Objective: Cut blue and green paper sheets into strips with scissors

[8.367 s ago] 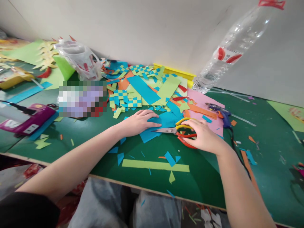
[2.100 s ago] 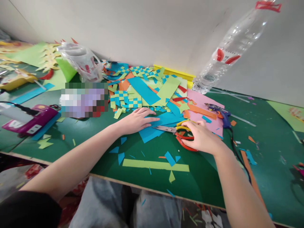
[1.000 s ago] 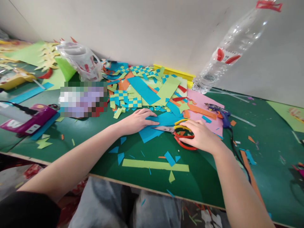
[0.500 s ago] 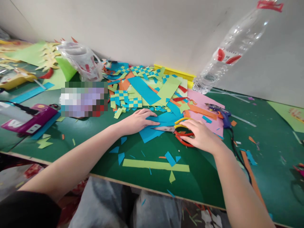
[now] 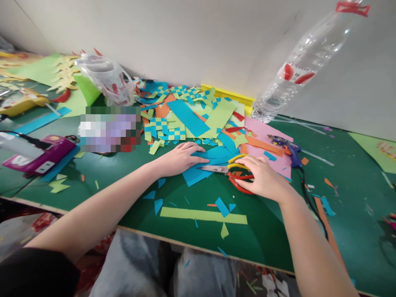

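My left hand [image 5: 182,158] lies palm down with stretched fingers on blue paper [image 5: 193,176], its thumb apart from the other fingers. My right hand [image 5: 261,176] is closed around the handles of a pair of scissors [image 5: 238,185], one handle yellow and one red. The scissors point left toward my left thumb, with a blade over the blue paper; whether the other blade is beneath it I cannot tell. Small blue scraps [image 5: 158,206] and a long light green paper strip [image 5: 202,215] lie nearer the table edge.
Behind my hands is a heap of cut paper with blue-green woven pieces [image 5: 157,125]. A plastic bottle [image 5: 297,74], pink paper [image 5: 262,128] and a blue glue gun [image 5: 293,154] are at the right. A bagged cup [image 5: 108,80] and purple power strip [image 5: 41,156] stand left.
Almost nothing differs. Both hands, the scissors and the blue paper keep their places; the whole view has shifted very slightly.
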Demonstrator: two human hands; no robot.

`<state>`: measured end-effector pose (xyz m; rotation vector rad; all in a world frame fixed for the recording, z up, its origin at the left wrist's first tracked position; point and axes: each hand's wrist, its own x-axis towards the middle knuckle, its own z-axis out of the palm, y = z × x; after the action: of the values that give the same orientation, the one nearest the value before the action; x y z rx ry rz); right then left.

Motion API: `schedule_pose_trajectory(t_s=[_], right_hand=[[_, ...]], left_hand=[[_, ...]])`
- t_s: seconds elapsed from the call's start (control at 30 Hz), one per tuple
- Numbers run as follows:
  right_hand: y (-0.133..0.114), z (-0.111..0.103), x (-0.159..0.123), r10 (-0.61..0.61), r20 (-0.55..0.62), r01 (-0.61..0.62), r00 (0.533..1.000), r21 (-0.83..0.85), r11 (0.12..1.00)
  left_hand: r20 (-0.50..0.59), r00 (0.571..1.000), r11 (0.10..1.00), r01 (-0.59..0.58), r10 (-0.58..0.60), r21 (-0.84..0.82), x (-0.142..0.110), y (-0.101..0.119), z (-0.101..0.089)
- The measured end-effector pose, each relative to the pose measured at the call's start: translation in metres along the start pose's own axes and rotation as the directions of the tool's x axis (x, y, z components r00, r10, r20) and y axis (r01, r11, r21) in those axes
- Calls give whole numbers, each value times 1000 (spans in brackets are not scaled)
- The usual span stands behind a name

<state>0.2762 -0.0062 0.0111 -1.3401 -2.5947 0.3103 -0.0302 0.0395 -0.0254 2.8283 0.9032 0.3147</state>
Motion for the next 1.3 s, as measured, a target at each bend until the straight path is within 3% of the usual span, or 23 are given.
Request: schedule_pose_trajectory(t_s=[0.7, 1.3], right_hand=[[2, 5, 0, -32, 32, 33, 999, -16, 999], [-1, 8, 0, -43, -8, 43, 999, 0, 999]], left_hand=[[27, 999, 999, 37, -36, -28, 1, 0, -1], [18, 1000, 1000, 25, -24, -15, 1, 0, -1]])
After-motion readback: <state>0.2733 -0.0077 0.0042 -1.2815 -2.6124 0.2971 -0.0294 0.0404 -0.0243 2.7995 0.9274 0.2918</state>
